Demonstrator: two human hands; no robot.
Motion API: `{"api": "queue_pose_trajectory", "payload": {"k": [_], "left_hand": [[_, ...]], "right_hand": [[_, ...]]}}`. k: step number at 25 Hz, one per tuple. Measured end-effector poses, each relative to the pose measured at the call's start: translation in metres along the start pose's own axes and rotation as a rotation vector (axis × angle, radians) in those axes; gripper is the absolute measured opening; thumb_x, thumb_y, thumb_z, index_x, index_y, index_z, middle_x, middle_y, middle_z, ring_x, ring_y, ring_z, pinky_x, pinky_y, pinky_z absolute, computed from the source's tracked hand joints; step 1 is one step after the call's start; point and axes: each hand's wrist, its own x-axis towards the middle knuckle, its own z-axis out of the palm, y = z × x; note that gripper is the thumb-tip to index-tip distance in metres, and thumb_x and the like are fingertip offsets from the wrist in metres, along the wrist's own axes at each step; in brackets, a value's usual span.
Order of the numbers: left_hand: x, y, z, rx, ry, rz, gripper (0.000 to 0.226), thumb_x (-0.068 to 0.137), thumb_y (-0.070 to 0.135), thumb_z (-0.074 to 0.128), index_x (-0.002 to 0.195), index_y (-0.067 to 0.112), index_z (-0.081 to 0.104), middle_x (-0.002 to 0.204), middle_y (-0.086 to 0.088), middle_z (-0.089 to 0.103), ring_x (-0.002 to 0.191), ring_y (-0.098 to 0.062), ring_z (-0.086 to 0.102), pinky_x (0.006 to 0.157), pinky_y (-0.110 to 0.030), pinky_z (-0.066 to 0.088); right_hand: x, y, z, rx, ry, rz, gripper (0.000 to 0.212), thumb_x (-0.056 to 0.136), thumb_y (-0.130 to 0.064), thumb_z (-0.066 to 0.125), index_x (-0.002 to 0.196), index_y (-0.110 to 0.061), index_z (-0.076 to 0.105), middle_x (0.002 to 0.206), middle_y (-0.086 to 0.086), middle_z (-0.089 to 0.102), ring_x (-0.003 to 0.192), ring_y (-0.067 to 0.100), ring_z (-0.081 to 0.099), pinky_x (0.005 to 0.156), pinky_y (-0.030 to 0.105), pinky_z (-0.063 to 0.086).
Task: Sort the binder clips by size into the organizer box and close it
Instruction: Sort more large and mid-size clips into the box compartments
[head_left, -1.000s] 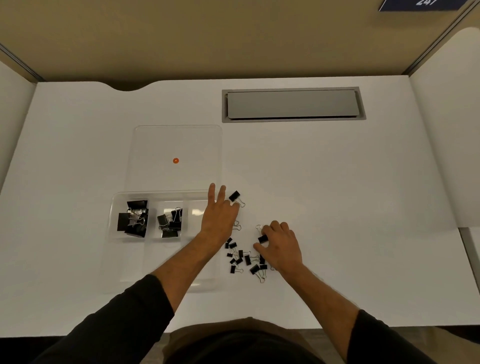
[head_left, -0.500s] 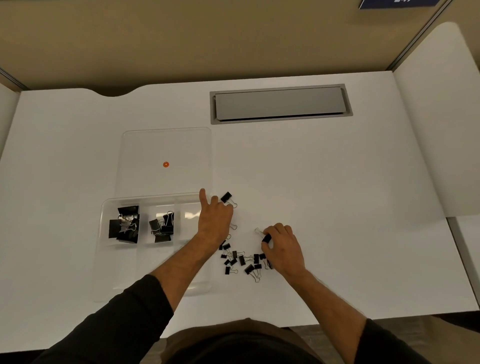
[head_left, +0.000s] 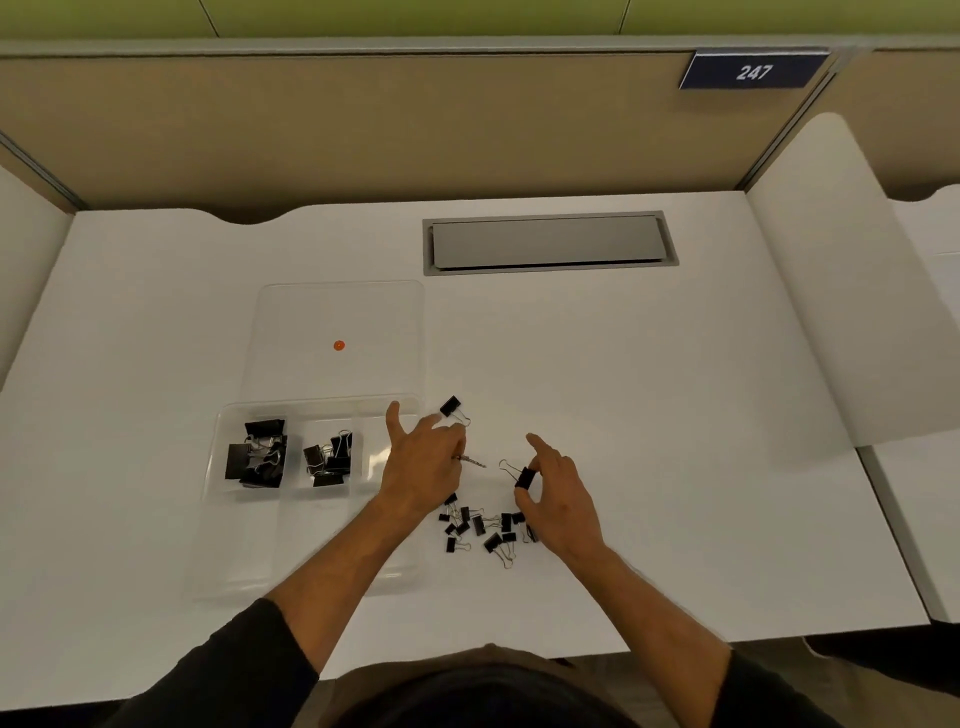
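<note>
A clear organizer box (head_left: 236, 545) lies at the left with its lid (head_left: 337, 312) folded back. Its rear left compartment holds large black clips (head_left: 257, 454), the middle one medium clips (head_left: 330, 460). My left hand (head_left: 421, 462) rests with fingers spread at the box's right rear corner, and a clip's wire handles (head_left: 471, 460) stick out from under it. One black clip (head_left: 451, 406) lies just past its fingertips. My right hand (head_left: 558, 499) pinches a black binder clip (head_left: 524, 478) between thumb and fingers, above a pile of small clips (head_left: 478, 525).
A grey cable hatch (head_left: 545, 241) is set into the white desk (head_left: 675, 415) at the back. Beige partition walls (head_left: 363, 130) close the back and a white divider (head_left: 831, 286) the right. An orange dot (head_left: 338, 345) marks the lid.
My right hand has lifted its clip a little off the table and stretched out its index finger. My left hand has barely moved. The camera has tilted up.
</note>
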Motion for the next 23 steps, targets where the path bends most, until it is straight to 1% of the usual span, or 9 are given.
{"api": "queue_pose_trajectory", "payload": {"k": [1, 3, 5, 7, 9, 13, 17, 21, 23], "left_hand": [[-0.008, 0.000, -0.004, -0.032, 0.012, -0.015, 0.019, 0.077, 0.012, 0.062, 0.080, 0.030, 0.058, 0.078, 0.016, 0.060, 0.120, -0.014, 0.055, 0.109, -0.053, -0.018], [-0.026, -0.004, -0.008, -0.100, 0.067, -0.056, 0.015, 0.082, 0.015, 0.060, 0.082, 0.029, 0.055, 0.075, 0.016, 0.058, 0.117, -0.014, 0.056, 0.110, -0.053, -0.019], [-0.045, -0.009, -0.014, -0.186, 0.147, -0.114, 0.013, 0.084, 0.020, 0.061, 0.082, 0.030, 0.052, 0.074, 0.017, 0.055, 0.109, -0.014, 0.058, 0.111, -0.052, -0.018], [-0.059, -0.014, -0.019, -0.242, 0.201, -0.184, 0.013, 0.085, 0.028, 0.063, 0.080, 0.032, 0.052, 0.074, 0.017, 0.054, 0.096, -0.008, 0.058, 0.112, -0.052, -0.016], [-0.073, -0.019, -0.021, -0.256, 0.231, -0.250, 0.013, 0.085, 0.035, 0.063, 0.078, 0.033, 0.053, 0.074, 0.017, 0.055, 0.088, -0.002, 0.054, 0.112, -0.053, -0.014], [-0.091, -0.037, -0.025, -0.345, 0.246, -0.368, 0.015, 0.084, 0.040, 0.065, 0.073, 0.034, 0.059, 0.072, 0.018, 0.060, 0.084, 0.001, 0.057, 0.114, -0.057, -0.006], [-0.088, -0.061, -0.032, -0.303, 0.228, -0.347, 0.024, 0.088, 0.036, 0.063, 0.065, 0.038, 0.058, 0.070, 0.020, 0.060, 0.081, 0.001, 0.057, 0.113, -0.059, 0.001], [-0.078, -0.085, -0.035, -0.343, 0.237, -0.344, 0.025, 0.090, 0.035, 0.060, 0.065, 0.036, 0.060, 0.068, 0.020, 0.059, 0.078, -0.001, 0.057, 0.113, -0.059, 0.000], [-0.076, -0.095, -0.035, -0.384, 0.228, -0.355, 0.026, 0.091, 0.035, 0.059, 0.065, 0.036, 0.061, 0.067, 0.020, 0.060, 0.076, -0.001, 0.057, 0.112, -0.060, 0.003]], "right_hand": [[-0.002, -0.003, -0.001, 0.009, 0.006, -0.007, 0.073, 0.088, -0.023, 0.064, 0.150, -0.030, 0.026, 0.109, -0.012, 0.052, 0.106, 0.008, 0.046, 0.086, 0.025, 0.044], [-0.005, -0.010, -0.002, 0.034, 0.015, -0.015, 0.074, 0.088, -0.024, 0.064, 0.150, -0.032, 0.023, 0.109, -0.013, 0.051, 0.107, 0.007, 0.047, 0.086, 0.025, 0.045], [-0.007, -0.021, -0.001, 0.056, 0.034, -0.046, 0.074, 0.088, -0.025, 0.065, 0.150, -0.033, 0.024, 0.108, -0.015, 0.052, 0.108, 0.006, 0.046, 0.086, 0.024, 0.045], [-0.007, -0.033, 0.004, 0.066, 0.048, -0.081, 0.073, 0.087, -0.025, 0.066, 0.149, -0.032, 0.027, 0.107, -0.016, 0.052, 0.108, 0.006, 0.046, 0.086, 0.024, 0.043], [-0.008, -0.045, 0.012, 0.065, 0.049, -0.119, 0.073, 0.087, -0.027, 0.066, 0.148, -0.033, 0.028, 0.106, -0.017, 0.053, 0.108, 0.005, 0.046, 0.087, 0.024, 0.044], [-0.006, -0.069, 0.024, 0.099, 0.023, -0.123, 0.073, 0.086, -0.033, 0.067, 0.147, -0.036, 0.027, 0.103, -0.020, 0.054, 0.111, 0.005, 0.046, 0.086, 0.023, 0.042], [-0.003, -0.095, 0.033, 0.117, 0.027, -0.128, 0.076, 0.084, -0.040, 0.069, 0.146, -0.040, 0.025, 0.102, -0.018, 0.056, 0.105, 0.003, 0.046, 0.076, 0.017, 0.040], [0.006, -0.116, 0.053, 0.105, 0.022, -0.146, 0.077, 0.083, -0.037, 0.071, 0.146, -0.040, 0.027, 0.106, -0.015, 0.056, 0.105, 0.002, 0.045, 0.074, 0.016, 0.040], [0.011, -0.124, 0.063, 0.108, 0.024, -0.132, 0.077, 0.084, -0.036, 0.071, 0.147, -0.037, 0.028, 0.107, -0.014, 0.055, 0.106, 0.002, 0.044, 0.071, 0.013, 0.039]]}}
